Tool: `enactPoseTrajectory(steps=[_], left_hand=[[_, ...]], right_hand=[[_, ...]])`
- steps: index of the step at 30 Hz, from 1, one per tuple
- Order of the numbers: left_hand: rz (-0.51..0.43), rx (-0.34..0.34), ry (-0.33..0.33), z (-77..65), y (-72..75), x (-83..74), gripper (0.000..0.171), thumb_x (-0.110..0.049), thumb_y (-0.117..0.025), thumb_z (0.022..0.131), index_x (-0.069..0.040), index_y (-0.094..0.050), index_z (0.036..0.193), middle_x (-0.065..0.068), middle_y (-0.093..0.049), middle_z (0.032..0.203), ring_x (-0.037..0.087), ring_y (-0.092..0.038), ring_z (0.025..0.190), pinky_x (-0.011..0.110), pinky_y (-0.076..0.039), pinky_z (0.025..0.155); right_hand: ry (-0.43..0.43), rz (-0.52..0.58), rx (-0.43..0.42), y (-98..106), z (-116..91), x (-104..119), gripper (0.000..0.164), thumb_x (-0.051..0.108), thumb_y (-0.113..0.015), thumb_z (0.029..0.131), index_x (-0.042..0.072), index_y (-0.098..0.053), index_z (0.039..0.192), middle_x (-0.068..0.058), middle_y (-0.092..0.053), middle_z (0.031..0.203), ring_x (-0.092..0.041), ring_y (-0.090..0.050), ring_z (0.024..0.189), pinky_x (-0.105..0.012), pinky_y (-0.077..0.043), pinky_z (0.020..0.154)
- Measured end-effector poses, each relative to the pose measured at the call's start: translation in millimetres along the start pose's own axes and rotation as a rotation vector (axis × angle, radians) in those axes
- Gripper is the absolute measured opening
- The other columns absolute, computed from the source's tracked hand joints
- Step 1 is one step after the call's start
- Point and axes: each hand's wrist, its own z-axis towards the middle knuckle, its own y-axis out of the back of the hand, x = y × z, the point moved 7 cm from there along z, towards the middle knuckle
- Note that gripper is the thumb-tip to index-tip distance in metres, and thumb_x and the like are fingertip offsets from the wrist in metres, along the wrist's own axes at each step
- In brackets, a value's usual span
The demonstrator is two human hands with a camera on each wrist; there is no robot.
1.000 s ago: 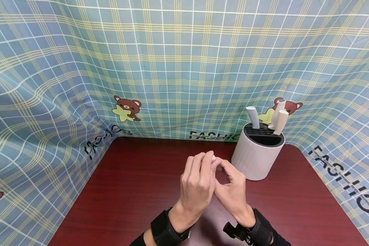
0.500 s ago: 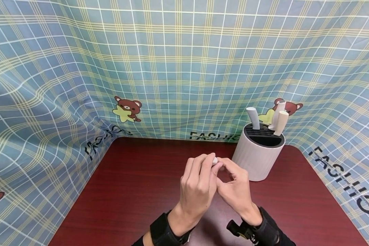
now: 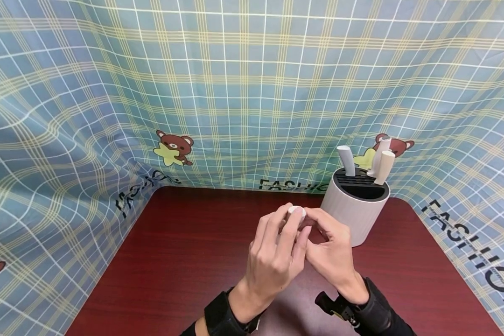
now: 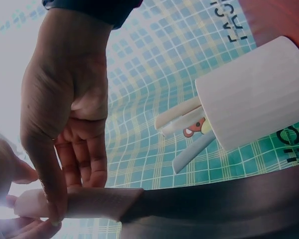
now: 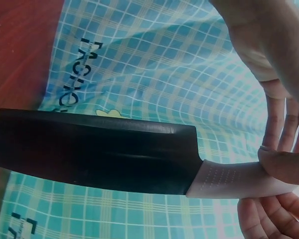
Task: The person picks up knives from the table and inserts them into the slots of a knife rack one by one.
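A kitchen knife (image 5: 94, 152) with a broad dark blade and a pale handle (image 5: 224, 179) hangs blade down above the table. In the head view only the handle's round end (image 3: 291, 209) shows between the hands; they hide the blade. My right hand (image 3: 333, 254) pinches the handle between thumb and fingers, plainest in the left wrist view, with its other fingers loosely bent. The left hand (image 3: 270, 256) lays its fingers across the handle's end. Its thumb (image 3: 301, 245) stands away from the handle.
A white ribbed knife block (image 3: 350, 219) stands at the table's back right. Several pale handles stick up from its slotted part, with a wider dark opening in front. Checked blue cloth (image 3: 243, 102) walls in the dark red table (image 3: 185, 242) at the back and sides.
My right hand has shifted a little to the right. The left thumb has come away from the handle and the left fingers have spread, so more of the handle's end shows.
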Motion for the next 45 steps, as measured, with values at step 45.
enactPoseTrajectory(steps=[45], left_hand=[[0.06, 0.014, -0.007, -14.8, -3.9, 0.2, 0.033, -0.023, -0.059, 0.095, 0.004, -0.07, 0.111, 0.017, -0.072, 0.109, 0.033, -0.067, 0.101, 0.039, -0.057, 0.088]], right_hand=[[0.031, -0.129, -0.235, 75.3, 83.5, 21.5, 0.032, -0.017, -0.078, 0.072, -0.018, -0.069, 0.103, 0.004, -0.074, 0.091, -0.002, -0.072, 0.075, -0.014, -0.056, 0.073]])
